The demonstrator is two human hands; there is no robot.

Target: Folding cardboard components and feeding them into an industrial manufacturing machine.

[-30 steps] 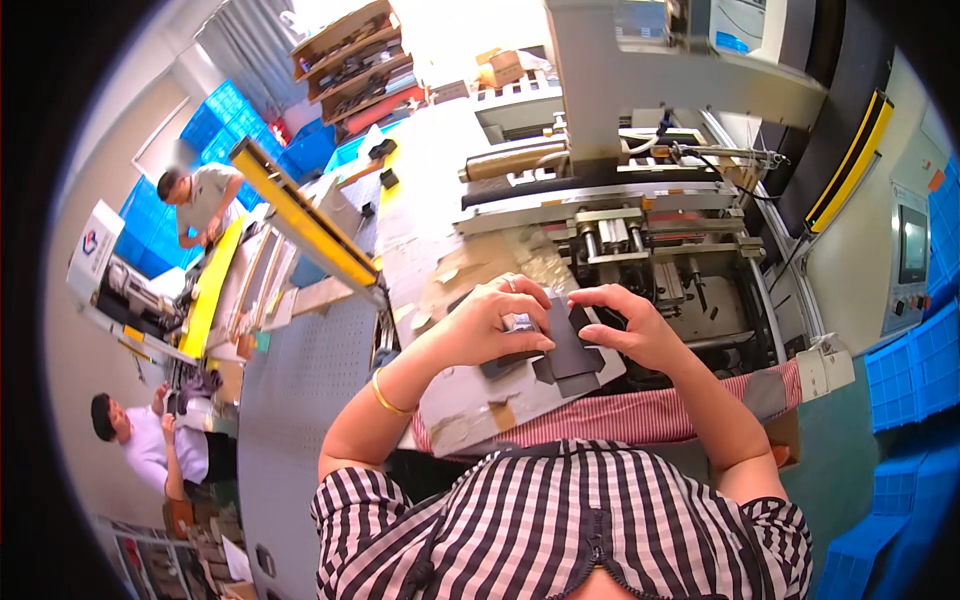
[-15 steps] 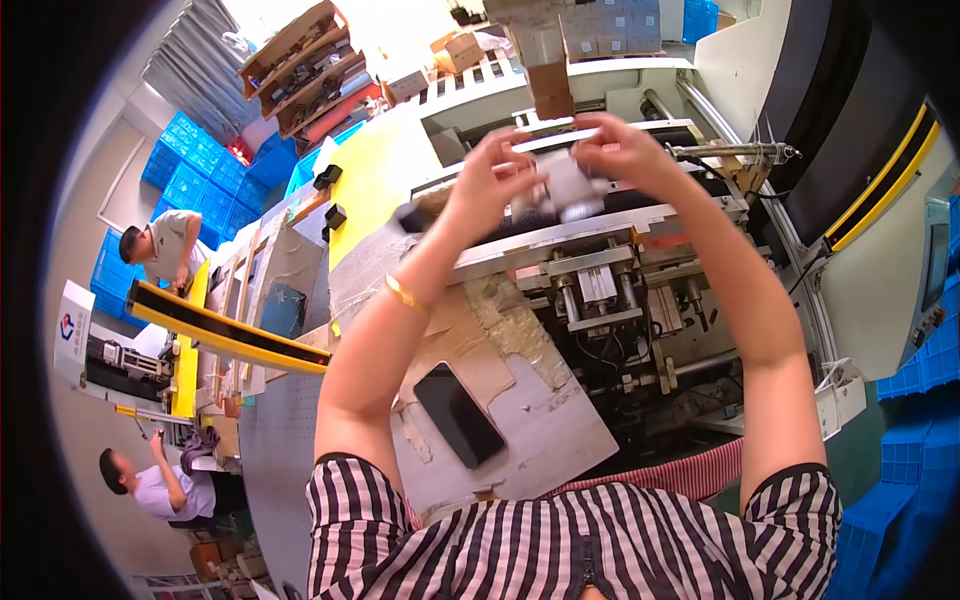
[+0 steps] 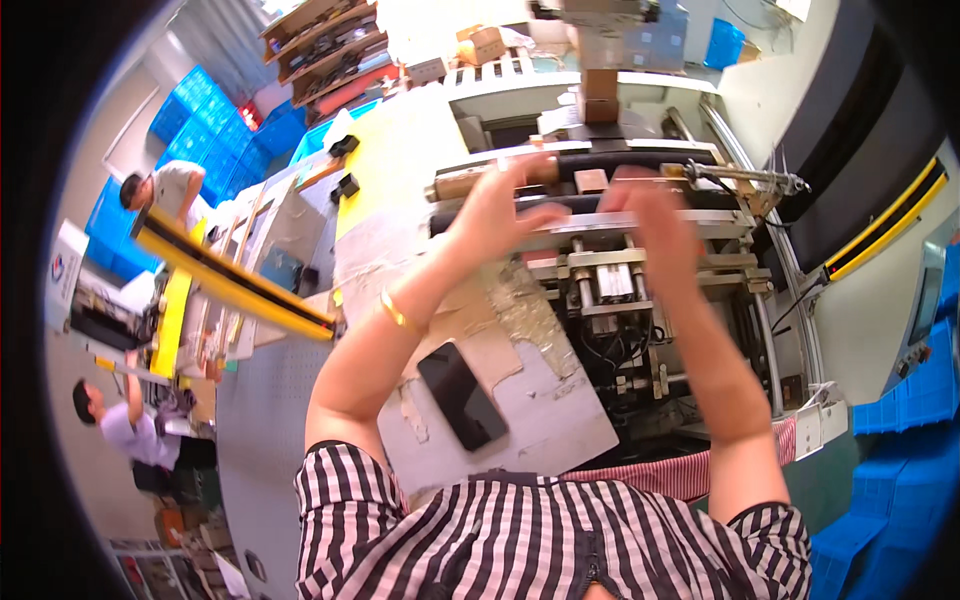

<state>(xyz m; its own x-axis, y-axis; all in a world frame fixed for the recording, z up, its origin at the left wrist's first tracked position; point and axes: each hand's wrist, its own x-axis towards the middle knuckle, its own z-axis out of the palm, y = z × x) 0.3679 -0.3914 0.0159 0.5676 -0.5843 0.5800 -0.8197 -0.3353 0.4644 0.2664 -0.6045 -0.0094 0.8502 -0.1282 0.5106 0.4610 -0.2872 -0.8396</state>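
Observation:
Over the machine's black roller bed point(image 3: 640, 160), my left hand point(image 3: 495, 212) has its thumb and fingers apart, and nothing shows between them. My right hand point(image 3: 650, 215) is beside the bed's front rail, smeared by motion, so its fingers cannot be read. Between the two hands, a small pinkish block point(image 3: 591, 181) sits on the bed. Behind it, a brown block point(image 3: 600, 95) hangs under the machine's upright head point(image 3: 600, 45). A metal cylinder arm point(image 3: 740, 177) reaches in from the right, close to my right hand.
A black phone point(image 3: 462, 395) lies on the worn grey board point(image 3: 550, 430) before me. Yellow-black bars point(image 3: 235, 275) stand at left and another point(image 3: 890, 220) at right. Two people work at far left. Blue crates point(image 3: 880, 480) are stacked at lower right.
My hands have moved apart and toward me; the right hand came down. The pale piece that was between them no longer shows there. The whole view has shifted slightly.

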